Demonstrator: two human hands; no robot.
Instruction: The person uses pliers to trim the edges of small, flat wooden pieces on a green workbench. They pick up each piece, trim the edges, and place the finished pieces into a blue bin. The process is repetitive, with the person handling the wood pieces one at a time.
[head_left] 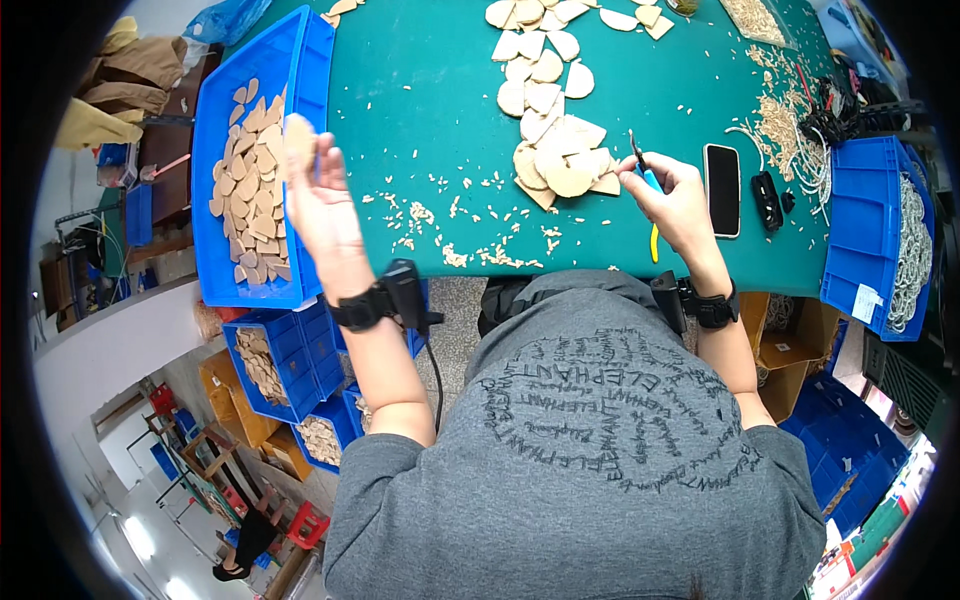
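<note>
Over the inner wall of a blue bin at the left, my left hand holds a flat tan wooden piece with a rounded end. The bin carries many similar tan pieces, some half-round and some pointed. At the right, my right hand is closed around pliers with blue and yellow handles, their dark jaws pointing away from me. Beside those jaws lies a heap of rounded wooden pieces on the green table.
Small wood bits are scattered over the green table. A phone and a small black object lie right of my right hand. Another blue bin holds pale cord-like material at the far right. More blue bins stand below.
</note>
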